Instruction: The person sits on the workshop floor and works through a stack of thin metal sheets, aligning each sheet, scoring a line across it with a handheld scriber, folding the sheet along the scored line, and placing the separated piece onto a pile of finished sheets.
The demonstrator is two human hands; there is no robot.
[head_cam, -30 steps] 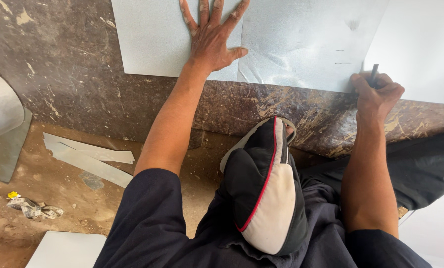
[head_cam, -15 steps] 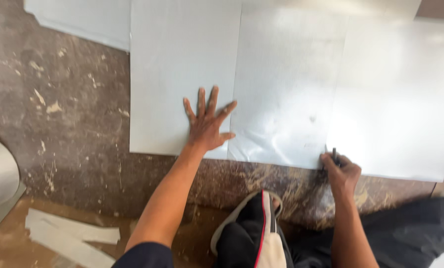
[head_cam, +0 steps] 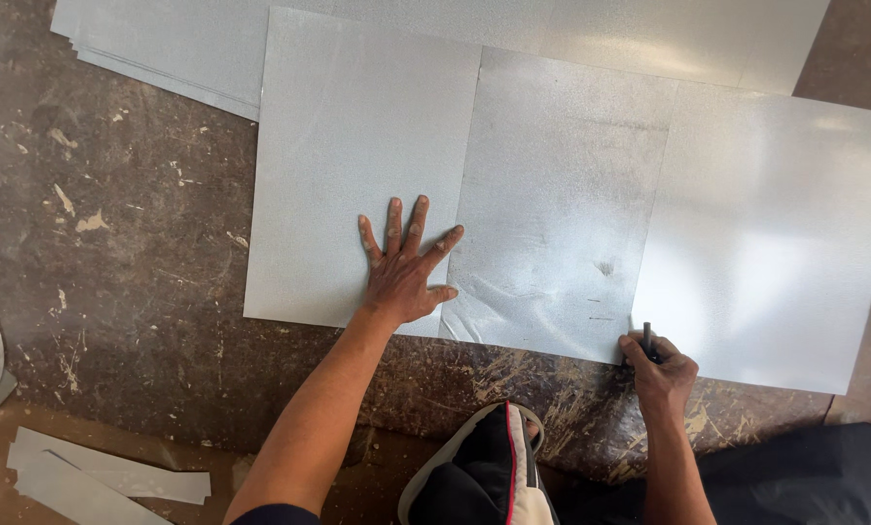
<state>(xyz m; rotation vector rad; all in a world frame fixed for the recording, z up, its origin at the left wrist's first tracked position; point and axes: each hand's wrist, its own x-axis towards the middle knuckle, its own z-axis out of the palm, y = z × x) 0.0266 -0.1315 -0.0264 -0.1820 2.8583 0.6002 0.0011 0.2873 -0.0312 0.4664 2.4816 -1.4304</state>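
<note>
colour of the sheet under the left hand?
Pale silver-grey sheet metal, faintly speckled; left hand lies flat on it. Head view.

Marking a grey galvanised metal sheet [head_cam: 562, 194] on a dark, scuffed stone worktop [head_cam: 134, 243].
Left hand [head_cam: 401, 272] pressed flat, fingers spread, near the sheet's front edge; right hand [head_cam: 661, 367] gripping a thin dark marker [head_cam: 646, 337] with its tip at that edge.

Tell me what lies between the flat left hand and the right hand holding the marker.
In the head view, only bare sheet metal lies between the left hand and the right hand with its dark marker: a dented stretch with faint marks near its lower edge.
</note>
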